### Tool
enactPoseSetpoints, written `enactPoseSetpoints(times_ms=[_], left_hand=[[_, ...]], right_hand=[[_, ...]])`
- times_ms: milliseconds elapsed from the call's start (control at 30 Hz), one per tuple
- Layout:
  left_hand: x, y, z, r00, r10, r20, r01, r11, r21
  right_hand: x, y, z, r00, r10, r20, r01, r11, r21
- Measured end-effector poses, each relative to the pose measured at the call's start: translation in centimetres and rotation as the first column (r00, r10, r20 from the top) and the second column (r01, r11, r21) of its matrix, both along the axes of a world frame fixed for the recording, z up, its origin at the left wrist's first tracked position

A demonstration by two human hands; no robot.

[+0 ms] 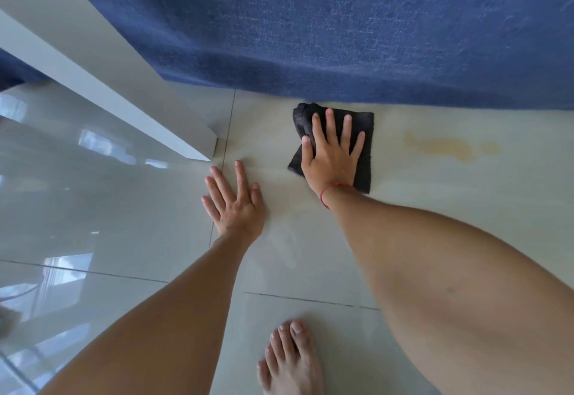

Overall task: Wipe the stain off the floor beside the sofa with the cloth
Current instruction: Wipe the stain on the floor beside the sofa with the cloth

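While I look down from the head camera, I take the blue sofa point(341, 28) as my landmark: its lower edge runs across the top of the view, and the pale glossy tiled floor point(466, 208) spreads out below it. I see the right hand point(334, 152) lying flat on the black folded cloth point(363, 158), fingers spread wide and straight, palm pressing down and gripping nothing; a thin red string point(329, 191) circles that wrist. The cloth sits on the floor just beside the sofa's bottom edge, its far corner nearly touching the fabric. The stain point(450, 146), a yellowish-brown smear, lies on the tile near the sofa edge too, to the right of the cloth and apart from it, uncovered. The left hand point(234, 203) is planted flat on the bare floor farther from the sofa, left of the cloth, fingers splayed and empty. A white furniture panel point(102, 84) slants down from the sofa's left side to the floor. A bare foot point(290, 360) stands on the tile well away from the sofa, at the bottom of my view.
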State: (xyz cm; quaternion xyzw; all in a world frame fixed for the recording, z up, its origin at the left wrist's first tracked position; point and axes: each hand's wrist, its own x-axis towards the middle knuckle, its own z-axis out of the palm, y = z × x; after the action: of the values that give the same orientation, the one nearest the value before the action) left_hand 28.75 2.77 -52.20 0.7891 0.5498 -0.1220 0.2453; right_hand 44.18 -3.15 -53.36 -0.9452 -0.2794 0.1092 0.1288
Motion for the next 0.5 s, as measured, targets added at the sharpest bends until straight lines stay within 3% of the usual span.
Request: enactPoseSetpoints(times_ms=[133, 300, 367, 500], left_hand=[[-0.1, 0.4, 0.0, 1.0, 0.0, 0.008, 0.001, 1.0, -0.028], [0.4, 0.2, 0.6, 0.998, 0.042, 0.051, -0.043, 0.999, 0.006], [1.1, 0.5, 0.7, 0.992, 0.116, 0.056, -0.118, 0.993, 0.032], [1.6, 1.5, 0.2, 0.979, 0.204, 0.006, -0.204, 0.979, -0.026]], right_hand=[[-2.4, -0.3, 0.0, 0.972, 0.233, -0.011, -0.233, 0.972, 0.021], [-2.6, -7.5, 0.3, 0.85, 0.527, 0.02, -0.527, 0.85, -0.015], [-0.5, -10.5, 0.0, 0.846, 0.533, 0.031, -0.531, 0.846, -0.054], [3.2, -11.3, 0.5, 0.94, 0.34, 0.015, -0.337, 0.937, -0.092]])
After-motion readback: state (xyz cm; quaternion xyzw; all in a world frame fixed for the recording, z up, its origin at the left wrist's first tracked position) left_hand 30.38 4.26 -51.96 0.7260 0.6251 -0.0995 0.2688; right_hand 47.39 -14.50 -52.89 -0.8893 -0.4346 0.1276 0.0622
